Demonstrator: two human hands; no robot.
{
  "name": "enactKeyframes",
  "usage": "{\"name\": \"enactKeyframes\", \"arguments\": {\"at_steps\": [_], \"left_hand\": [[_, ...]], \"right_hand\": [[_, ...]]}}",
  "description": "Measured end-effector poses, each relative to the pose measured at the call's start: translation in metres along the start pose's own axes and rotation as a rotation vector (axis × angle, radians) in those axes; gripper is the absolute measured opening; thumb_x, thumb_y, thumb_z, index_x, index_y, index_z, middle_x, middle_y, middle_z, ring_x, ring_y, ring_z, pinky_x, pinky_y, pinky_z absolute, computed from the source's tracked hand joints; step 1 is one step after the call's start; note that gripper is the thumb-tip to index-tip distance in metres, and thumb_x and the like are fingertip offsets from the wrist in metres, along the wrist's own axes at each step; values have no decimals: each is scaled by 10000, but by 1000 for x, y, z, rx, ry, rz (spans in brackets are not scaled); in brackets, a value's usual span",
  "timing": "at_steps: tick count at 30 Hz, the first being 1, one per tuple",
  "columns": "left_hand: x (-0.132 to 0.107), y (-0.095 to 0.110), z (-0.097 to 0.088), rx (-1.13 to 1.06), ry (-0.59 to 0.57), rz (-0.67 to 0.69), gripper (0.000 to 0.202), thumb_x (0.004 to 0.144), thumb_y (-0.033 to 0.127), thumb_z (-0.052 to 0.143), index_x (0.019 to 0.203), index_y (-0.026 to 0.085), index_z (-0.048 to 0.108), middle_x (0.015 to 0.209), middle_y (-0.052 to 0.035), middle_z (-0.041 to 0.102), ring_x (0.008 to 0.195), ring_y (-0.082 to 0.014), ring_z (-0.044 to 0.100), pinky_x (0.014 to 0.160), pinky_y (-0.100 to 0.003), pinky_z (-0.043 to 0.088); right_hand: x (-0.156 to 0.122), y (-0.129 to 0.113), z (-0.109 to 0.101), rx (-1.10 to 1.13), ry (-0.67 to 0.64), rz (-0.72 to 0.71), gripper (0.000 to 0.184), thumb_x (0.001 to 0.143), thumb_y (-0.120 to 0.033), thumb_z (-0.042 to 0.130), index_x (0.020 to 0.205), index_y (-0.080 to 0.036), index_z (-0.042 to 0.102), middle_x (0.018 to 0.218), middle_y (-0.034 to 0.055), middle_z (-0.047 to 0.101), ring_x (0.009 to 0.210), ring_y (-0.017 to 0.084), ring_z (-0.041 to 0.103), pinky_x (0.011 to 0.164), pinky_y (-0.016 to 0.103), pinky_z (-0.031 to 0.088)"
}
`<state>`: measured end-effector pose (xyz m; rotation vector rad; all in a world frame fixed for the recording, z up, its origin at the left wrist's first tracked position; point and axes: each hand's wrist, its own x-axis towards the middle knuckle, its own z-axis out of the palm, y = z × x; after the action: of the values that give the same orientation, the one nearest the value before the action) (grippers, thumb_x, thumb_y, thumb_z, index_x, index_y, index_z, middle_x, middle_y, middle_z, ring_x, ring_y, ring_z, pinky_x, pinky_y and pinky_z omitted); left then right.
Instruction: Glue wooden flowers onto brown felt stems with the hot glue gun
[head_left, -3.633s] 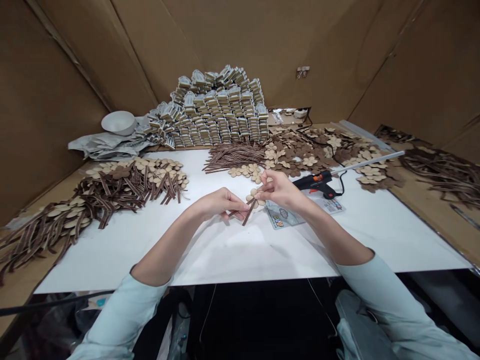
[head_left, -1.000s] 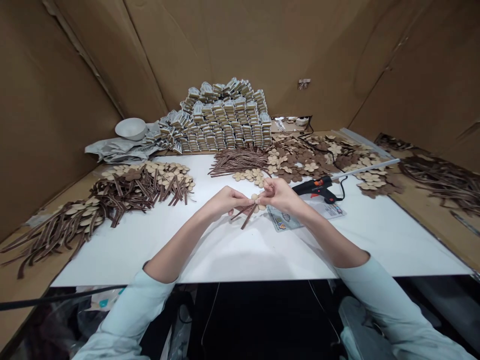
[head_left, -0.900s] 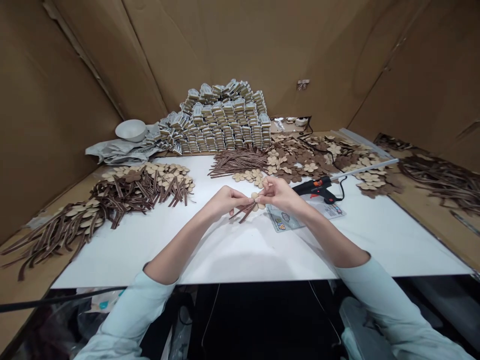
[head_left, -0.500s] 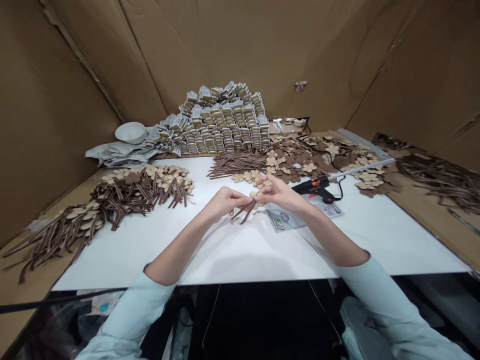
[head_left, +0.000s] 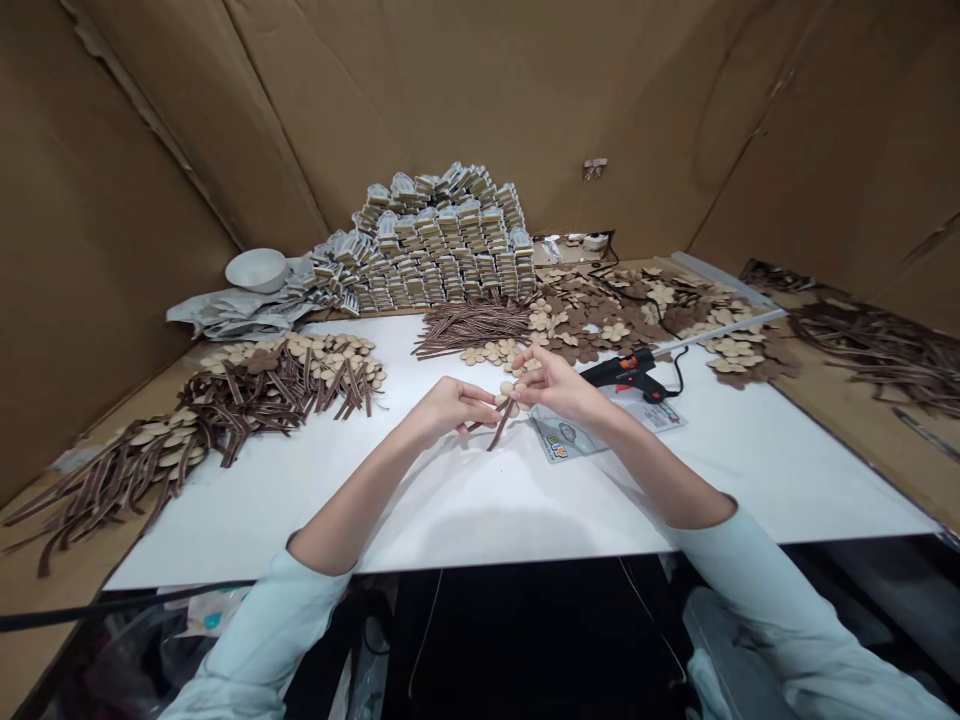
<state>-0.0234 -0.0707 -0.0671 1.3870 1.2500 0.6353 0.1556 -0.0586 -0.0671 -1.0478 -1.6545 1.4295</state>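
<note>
White tabletop [head_left: 480,510] fills the foreground of a workstation walled in brown cardboard, where a person in pale blue sleeves works with both hands raised just above the middle of the surface. Left hand [head_left: 442,405] closes thumb and fingertips on a dark brown narrow strip [head_left: 499,428], whose long axis slants from its free end, nearest the person, up and to the right. Right hand [head_left: 561,385] pinches a pale wooden flower-shaped piece [head_left: 508,391] at the strip's far end, so the piece lies just right of the left hand's grip and the two hands almost touch. Under the right wrist lies a printed clear plastic packet [head_left: 562,442]; just beyond it rests a black-and-orange glue gun [head_left: 626,370]. A heap of brown strips and pale discs [head_left: 255,385] spreads to the left and loose wooden flower cutouts [head_left: 637,310] to the right. Behind stand a tall stack of small wrapped blocks [head_left: 442,245], a white bowl [head_left: 257,270] and the cardboard walls [head_left: 525,100].
</note>
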Motion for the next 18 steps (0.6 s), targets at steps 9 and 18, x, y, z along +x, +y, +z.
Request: {"name": "enactKeyframes", "arguments": {"at_steps": [9, 18], "left_hand": [[-1, 3, 0, 2, 60, 31, 199, 598, 274, 650, 740, 151, 714, 786, -93, 700, 756, -197, 635, 370, -174, 242], [-3, 3, 8, -9, 101, 61, 280, 600, 331, 658, 803, 146, 712, 794, -96, 701, 728, -188, 621, 356, -176, 217]], "right_hand": [[3, -4, 3, 57, 48, 47, 133, 724, -212, 553, 810, -177, 458, 590, -34, 557, 542, 88, 545, 522, 238, 483], [5, 7, 3, 3, 5, -56, 299, 606, -103, 611, 828, -189, 429, 547, -64, 557, 507, 101, 569, 535, 238, 450]]}}
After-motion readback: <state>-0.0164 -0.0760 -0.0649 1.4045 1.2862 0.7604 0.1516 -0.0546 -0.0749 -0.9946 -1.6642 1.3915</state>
